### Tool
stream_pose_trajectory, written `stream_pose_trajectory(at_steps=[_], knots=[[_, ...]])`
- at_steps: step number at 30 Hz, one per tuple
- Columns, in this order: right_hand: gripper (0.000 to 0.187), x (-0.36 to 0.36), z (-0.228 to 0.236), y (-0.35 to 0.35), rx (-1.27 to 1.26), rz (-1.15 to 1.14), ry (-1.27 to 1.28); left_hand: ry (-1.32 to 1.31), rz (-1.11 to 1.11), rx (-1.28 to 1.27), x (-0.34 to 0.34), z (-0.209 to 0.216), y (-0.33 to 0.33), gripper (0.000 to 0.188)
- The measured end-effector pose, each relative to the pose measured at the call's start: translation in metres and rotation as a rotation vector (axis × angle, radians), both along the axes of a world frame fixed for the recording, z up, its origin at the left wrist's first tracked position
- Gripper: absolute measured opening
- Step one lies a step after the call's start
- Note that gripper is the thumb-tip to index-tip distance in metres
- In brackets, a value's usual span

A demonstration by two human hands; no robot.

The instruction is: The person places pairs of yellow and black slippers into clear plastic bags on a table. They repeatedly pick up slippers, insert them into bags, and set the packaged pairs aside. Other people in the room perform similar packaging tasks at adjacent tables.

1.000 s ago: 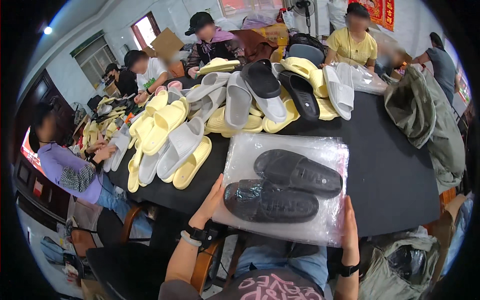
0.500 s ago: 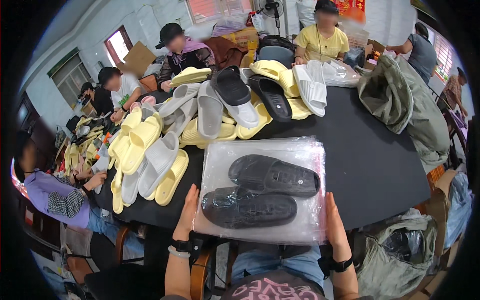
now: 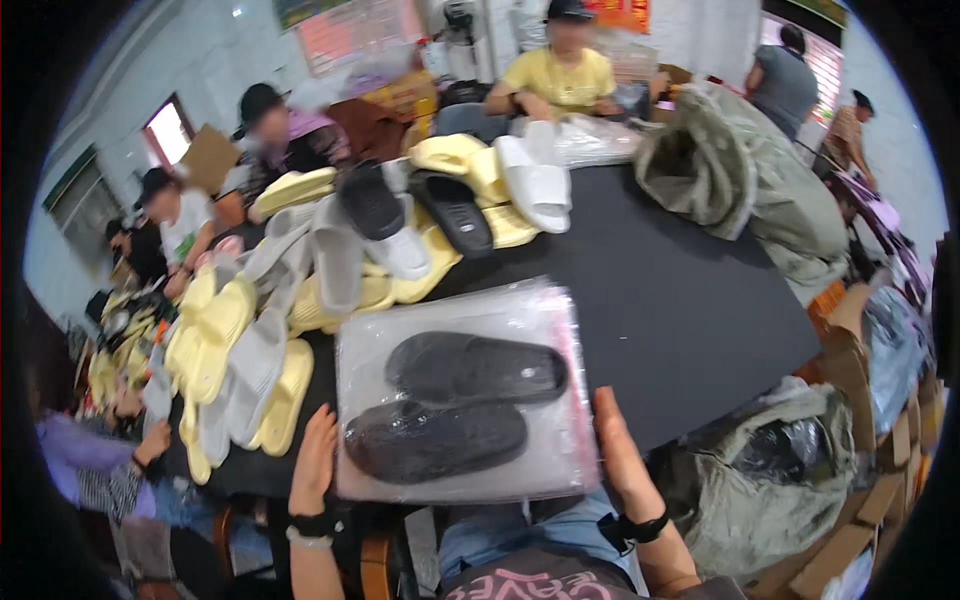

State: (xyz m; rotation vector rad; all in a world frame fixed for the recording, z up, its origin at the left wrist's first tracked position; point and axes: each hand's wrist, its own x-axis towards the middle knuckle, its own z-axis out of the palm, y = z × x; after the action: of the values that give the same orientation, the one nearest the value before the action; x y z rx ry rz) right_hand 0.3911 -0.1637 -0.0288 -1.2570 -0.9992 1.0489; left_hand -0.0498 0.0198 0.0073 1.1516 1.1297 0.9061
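A stack of clear plastic bags [image 3: 370, 335] lies at the near edge of the black table. On top of it, a pair of black slide slippers shows through shiny clear film: one slipper [image 3: 475, 368] lies farther off, and the other [image 3: 437, 441] lies nearer me. My left hand [image 3: 317, 452] is upright by the stack's left side, fingers stretched out. At the opposite side stands my right hand [image 3: 622, 450], also open with fingers straight, its palm facing the bags. Neither hand is wrapped round anything. Whether the palms press on the bag edges, I cannot tell.
A heap of yellow, grey, white and black slippers [image 3: 335, 255] covers the table's left and far side. Green-grey sacks stand at the far right [image 3: 715, 170] and near right [image 3: 770, 480], beside cardboard boxes [image 3: 840, 550]. Co-workers sit around the table, one in yellow [image 3: 560, 78].
The view has swung, so table, heap and stack appear farther left. My hands stay on either side of the stack. The person in yellow has moved their arms.
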Motion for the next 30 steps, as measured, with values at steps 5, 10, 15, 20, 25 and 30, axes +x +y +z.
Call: stream_pose_trajectory(at_steps=[5, 10, 15, 20, 25, 30], knots=[[0.076, -0.011, 0.009, 0.002, 0.001, 0.020, -0.138, -0.005, -0.003, -0.008, -0.005, -0.001, 0.003, 0.062], [0.076, -0.011, 0.005, 0.000, 0.033, 0.003, -0.162, -0.195, -0.025, -0.101, -0.030, -0.023, 0.030, 0.069], [0.074, -0.012, 0.009, 0.002, 0.022, 0.017, -0.112, -0.072, 0.076, -0.241, -0.018, 0.006, 0.026, 0.059], [0.074, -0.012, 0.006, 0.004, 0.009, 0.025, -0.092, 0.094, -0.071, -0.143, -0.029, -0.009, 0.031, 0.038], [0.073, -0.012, 0.000, 0.006, 0.037, 0.025, -0.120, 0.176, -0.178, -0.172, -0.031, -0.023, 0.055, 0.027], [0.072, -0.007, -0.003, 0.004, 0.051, 0.025, -0.117, 0.391, -0.059, -0.204, -0.010, -0.016, 0.057, 0.034]])
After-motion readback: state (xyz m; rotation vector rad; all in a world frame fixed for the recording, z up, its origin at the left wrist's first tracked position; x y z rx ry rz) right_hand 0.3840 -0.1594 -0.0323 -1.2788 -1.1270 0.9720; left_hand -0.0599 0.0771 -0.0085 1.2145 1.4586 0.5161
